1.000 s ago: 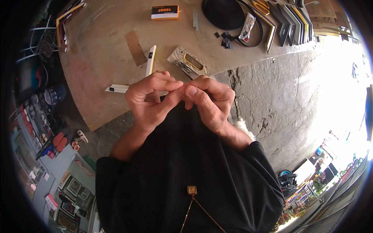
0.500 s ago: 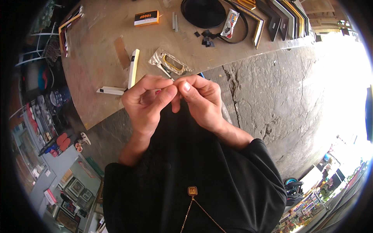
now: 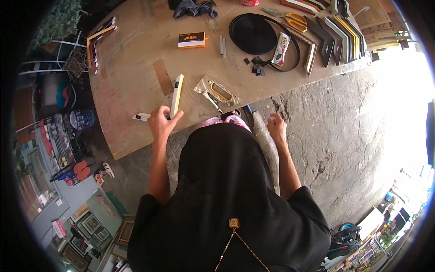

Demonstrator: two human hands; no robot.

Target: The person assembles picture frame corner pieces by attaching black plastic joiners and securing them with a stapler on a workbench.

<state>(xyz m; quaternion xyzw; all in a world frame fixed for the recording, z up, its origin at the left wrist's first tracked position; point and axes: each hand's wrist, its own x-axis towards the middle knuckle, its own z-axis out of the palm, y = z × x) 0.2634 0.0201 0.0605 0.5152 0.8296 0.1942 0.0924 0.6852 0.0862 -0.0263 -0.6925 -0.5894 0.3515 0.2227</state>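
A white and cream L-shaped picture frame corner (image 3: 177, 93) lies near the table's front edge, one arm pointing away and the other to the left. My left hand (image 3: 161, 121) is closed around its bend, thumb on the right side, hiding the joint. My right hand (image 3: 277, 128) is off the table to the right, above the floor, its fingers curled in; whatever they may hold is too small to name. Just right of the frame corner, a clear plastic packet (image 3: 219, 90) with a yellow-edged oval in it lies with a slim pen-like tool (image 3: 213, 102).
Farther back are a black coiled band (image 3: 253, 34), small black squares (image 3: 257, 68), a white packet (image 3: 280, 49), yellow-handled scissors (image 3: 294, 20) and an orange-black box (image 3: 191, 40). Several frame corners (image 3: 337, 41) line the far right. A long greyish wrapped piece (image 3: 266, 147) stands beside my right forearm.
My hands were pinched together in front of me and have parted. The left has come down onto the white frame corner; the right has moved right and lower. The view takes in more table.
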